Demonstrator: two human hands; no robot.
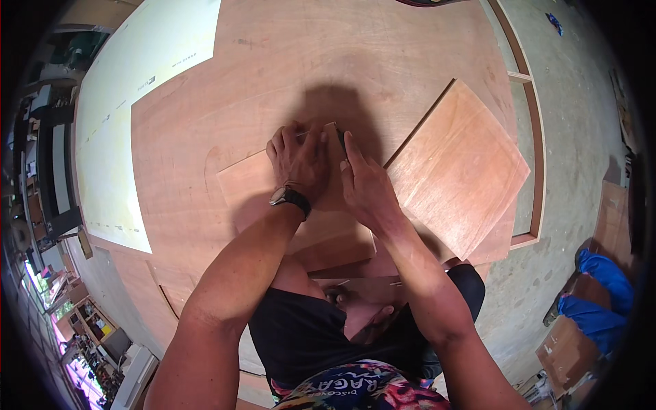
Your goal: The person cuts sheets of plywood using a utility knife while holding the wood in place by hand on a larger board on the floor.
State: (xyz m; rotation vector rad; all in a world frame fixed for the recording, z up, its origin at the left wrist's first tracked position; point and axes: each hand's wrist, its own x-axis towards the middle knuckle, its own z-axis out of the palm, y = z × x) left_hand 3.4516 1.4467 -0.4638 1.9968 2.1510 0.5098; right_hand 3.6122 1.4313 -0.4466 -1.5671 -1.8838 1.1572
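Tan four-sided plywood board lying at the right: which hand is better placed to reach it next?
Probably the right hand: it lies nearer the tan four-sided plywood board, while the left hand is farther across, over another tan wooden board. However, the right seems to hold a small dark object.

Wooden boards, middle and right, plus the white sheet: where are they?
Middle board (324, 229), head view: shaded part of its face.
Right board (459, 167), head view: middle of its face.
White sheet (108, 160), head view: plain middle part.
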